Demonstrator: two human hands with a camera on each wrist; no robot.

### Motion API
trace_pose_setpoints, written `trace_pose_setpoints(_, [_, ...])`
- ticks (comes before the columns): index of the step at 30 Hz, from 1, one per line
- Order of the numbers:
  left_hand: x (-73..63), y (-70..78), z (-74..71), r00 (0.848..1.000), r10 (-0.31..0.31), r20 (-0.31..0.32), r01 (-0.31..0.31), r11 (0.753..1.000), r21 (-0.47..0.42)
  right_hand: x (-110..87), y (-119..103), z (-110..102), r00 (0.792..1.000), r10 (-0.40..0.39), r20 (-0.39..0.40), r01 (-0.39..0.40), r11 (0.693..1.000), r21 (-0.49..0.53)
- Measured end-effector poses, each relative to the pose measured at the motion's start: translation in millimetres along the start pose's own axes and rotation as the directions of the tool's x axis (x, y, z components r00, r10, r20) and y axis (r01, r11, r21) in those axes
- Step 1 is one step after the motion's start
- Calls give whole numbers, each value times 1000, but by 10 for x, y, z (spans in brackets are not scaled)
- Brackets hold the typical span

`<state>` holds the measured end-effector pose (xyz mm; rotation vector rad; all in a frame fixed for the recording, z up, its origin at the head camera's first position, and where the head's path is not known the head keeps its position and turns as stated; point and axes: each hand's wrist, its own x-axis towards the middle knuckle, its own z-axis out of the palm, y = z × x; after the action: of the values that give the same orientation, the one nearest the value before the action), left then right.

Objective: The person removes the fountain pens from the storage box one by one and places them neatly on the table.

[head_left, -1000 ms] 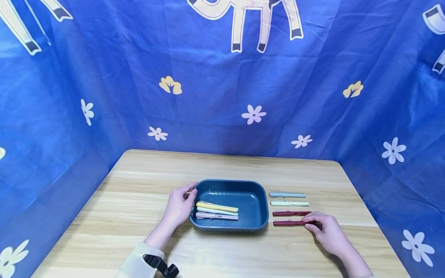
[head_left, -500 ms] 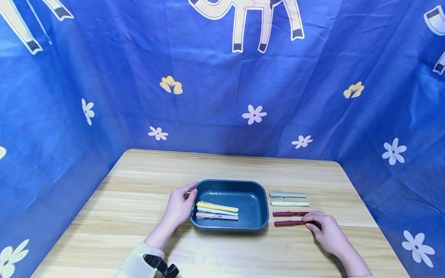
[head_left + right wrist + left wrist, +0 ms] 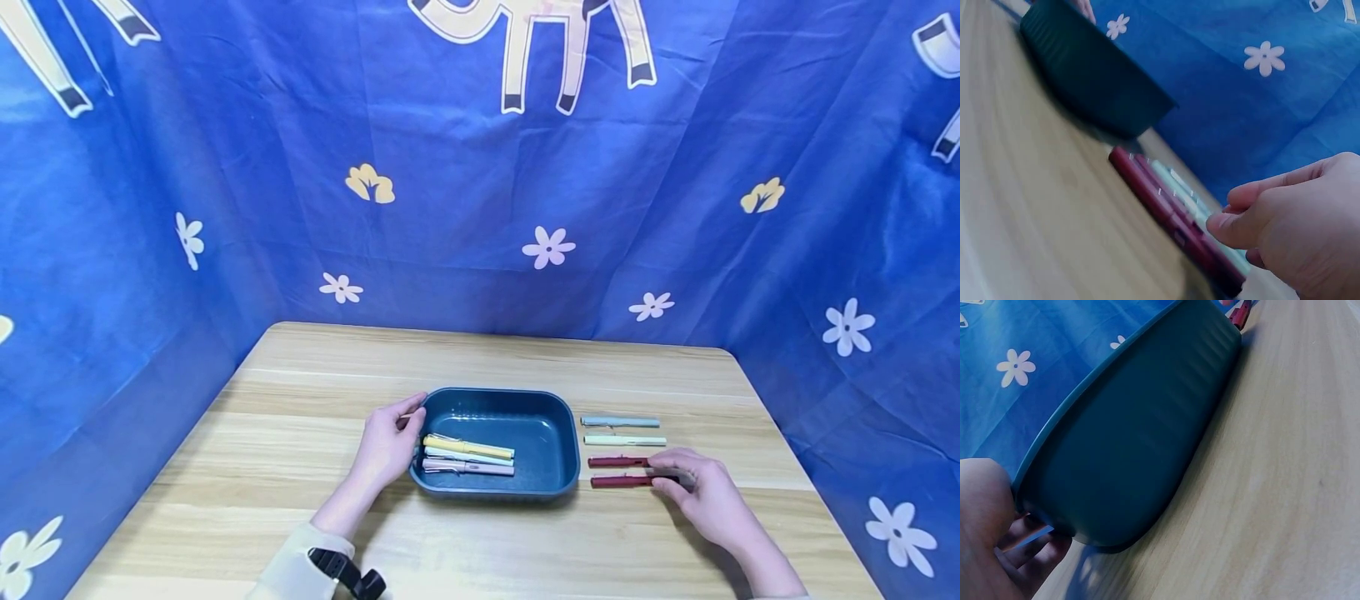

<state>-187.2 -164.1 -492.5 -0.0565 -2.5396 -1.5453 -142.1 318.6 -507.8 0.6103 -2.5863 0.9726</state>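
In the head view my left hand [image 3: 385, 443] holds the left end of a dark teal plastic box [image 3: 543, 454], fingers bent against its wall and rim. Three capped pens lie inside at the left: a yellow pen [image 3: 467, 446], a pale pen [image 3: 487, 457] and a light purple pen [image 3: 476, 469]. Right of the box, my right hand [image 3: 701, 496] is over the right ends of two dark red pens, the farther red pen [image 3: 615, 462] and the nearer red pen [image 3: 618, 482]. The right wrist view shows thumb and index finger close together above the pens, with nothing visible between them.
Beyond the red pens lie a mint pen [image 3: 626, 441] and a grey-blue pen [image 3: 622, 422], roughly parallel to them. Everything sits on a wooden table [image 3: 315, 367]. A blue patterned cloth [image 3: 450, 250] hangs behind and at both sides. A black strap [image 3: 337, 569] circles the left wrist.
My right index finger has shifted slightly away from me, from the nearer red pen toward the farther one. The nearer red pen slid slightly right earlier. Left hand and box have not moved.
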Motion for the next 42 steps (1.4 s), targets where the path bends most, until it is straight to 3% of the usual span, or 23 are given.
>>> trace_pose_setpoints(11, [-4, -8, 0, 1000, 7, 2, -7, 1000, 3, 255, -284, 36, 998, -25, -51, 33, 987, 158])
trace_pose_setpoints(17, [-5, -14, 10, 1000, 11, 4, -11, 1000, 1, 346, -392, 101, 999, -15, -28, 23, 947, 322])
trace_pose_setpoints(23, [1, -25, 14, 1000, 15, 0, -15, 1000, -1, 425, -477, 172, 1000, -5, 0, 5, 923, 384])
trace_pose_setpoints(27, [-2, -23, 11, 1000, 15, 0, -15, 1000, -3, 477, -525, 224, 999, -3, 46, -20, 866, 499])
trace_pose_setpoints(29, [-2, -26, 10, 1000, 15, 1, -15, 1000, -2, 503, -548, 246, 998, -12, 56, -19, 855, 518])
trace_pose_setpoints(34, [-5, -27, 6, 1000, 14, -2, -14, 1000, -2, 590, -598, 315, 999, -45, 31, 27, 893, 449])
trace_pose_setpoints(42, [-7, -22, 3, 1000, 16, -8, -16, 1000, -5, 743, -736, 449, 996, -44, 73, 3, 875, 484])
